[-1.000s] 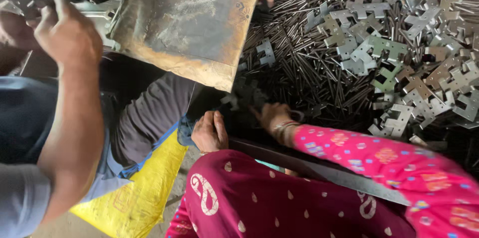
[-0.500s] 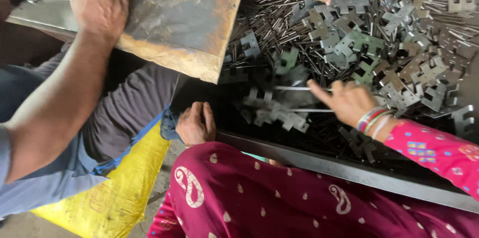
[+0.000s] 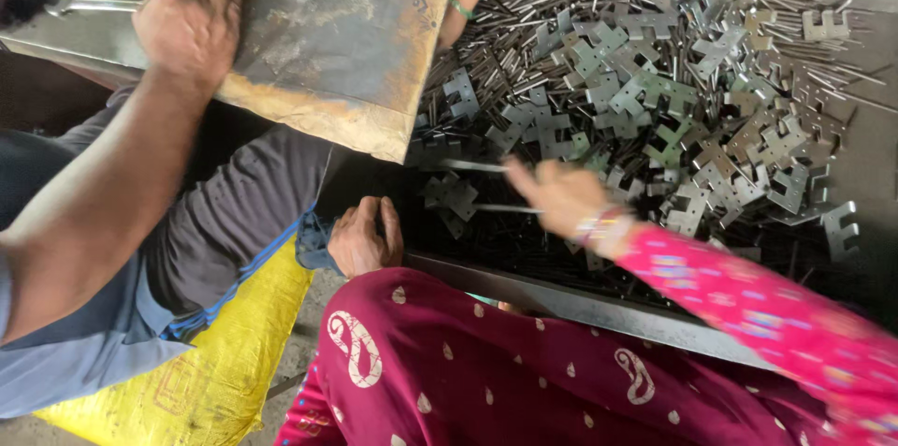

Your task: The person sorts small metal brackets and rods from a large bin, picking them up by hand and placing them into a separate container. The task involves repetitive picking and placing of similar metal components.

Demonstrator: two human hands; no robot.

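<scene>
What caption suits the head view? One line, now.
Pink-sleeved right hand reaches into a pile of thin rods and notched metal brackets beside a co-worker's hand.

A dim workshop corner — grey concrete floor (image 3: 299, 352) below, a yellow woven sack (image 3: 224, 371) on it, a dark metal table edge (image 3: 580, 301) above.
</scene>
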